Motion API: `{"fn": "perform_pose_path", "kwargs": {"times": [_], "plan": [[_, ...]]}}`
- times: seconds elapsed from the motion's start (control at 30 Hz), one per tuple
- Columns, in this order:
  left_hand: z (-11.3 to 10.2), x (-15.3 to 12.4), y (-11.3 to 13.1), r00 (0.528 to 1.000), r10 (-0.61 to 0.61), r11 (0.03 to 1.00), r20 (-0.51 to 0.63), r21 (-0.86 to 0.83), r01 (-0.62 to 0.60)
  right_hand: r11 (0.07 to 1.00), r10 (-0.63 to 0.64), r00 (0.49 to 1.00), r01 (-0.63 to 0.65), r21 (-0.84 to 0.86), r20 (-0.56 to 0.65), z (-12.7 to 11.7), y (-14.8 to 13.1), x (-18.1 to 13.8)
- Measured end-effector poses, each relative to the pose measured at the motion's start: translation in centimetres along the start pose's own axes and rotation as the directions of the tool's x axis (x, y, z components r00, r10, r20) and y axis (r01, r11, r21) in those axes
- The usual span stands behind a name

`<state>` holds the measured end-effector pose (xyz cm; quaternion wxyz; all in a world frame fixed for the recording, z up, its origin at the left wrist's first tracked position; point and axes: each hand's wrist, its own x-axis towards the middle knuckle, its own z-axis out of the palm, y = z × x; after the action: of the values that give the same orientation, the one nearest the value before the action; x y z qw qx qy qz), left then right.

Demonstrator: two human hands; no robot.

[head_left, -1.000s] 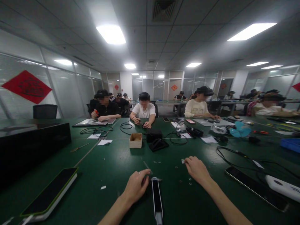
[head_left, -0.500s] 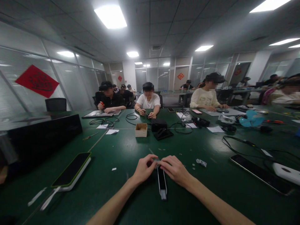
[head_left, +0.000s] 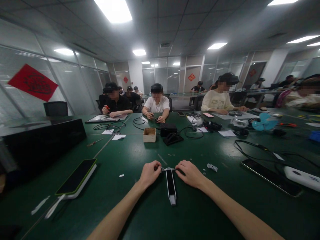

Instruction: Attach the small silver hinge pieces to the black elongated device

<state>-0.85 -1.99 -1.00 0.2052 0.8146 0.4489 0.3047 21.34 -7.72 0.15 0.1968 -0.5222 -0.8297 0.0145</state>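
In front of me a long, narrow device point(head_left: 171, 185) with a pale frame and a dark inner strip lies on the green table. A small grey crosspiece point(head_left: 169, 169) spans its far end. My left hand point(head_left: 150, 174) is closed in a pinch at the left of that end, on a small grey bit that I cannot name. At the right of the same end, my right hand point(head_left: 189, 174) has bent fingers drawn together; its fingertips hide what they hold. Small rings point(head_left: 204, 171) and a grey-white part point(head_left: 212, 167) lie right of my right hand.
A phone in a green case point(head_left: 76, 176) lies at left, and another dark phone point(head_left: 271, 176) at right beside a white device point(head_left: 303, 180). Ahead stand an open cardboard box point(head_left: 149, 135) and a black box point(head_left: 168, 130). Cables point(head_left: 250, 156) lie at right. Several people sit opposite.
My hands have moved apart, from together over the device's far end to either side of it. That end now shows between them. The camera view has shifted slightly.
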Motion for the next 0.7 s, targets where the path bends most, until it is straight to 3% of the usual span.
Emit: {"fn": "perform_pose_path", "kwargs": {"times": [0.7], "plan": [[-0.03, -0.07, -0.14, 1.000, 0.005, 1.000, 0.016, 0.007, -0.005, 1.000, 0.019, 1.000, -0.019, 0.019, 0.019, 0.71, 0.49, -0.03]]}}
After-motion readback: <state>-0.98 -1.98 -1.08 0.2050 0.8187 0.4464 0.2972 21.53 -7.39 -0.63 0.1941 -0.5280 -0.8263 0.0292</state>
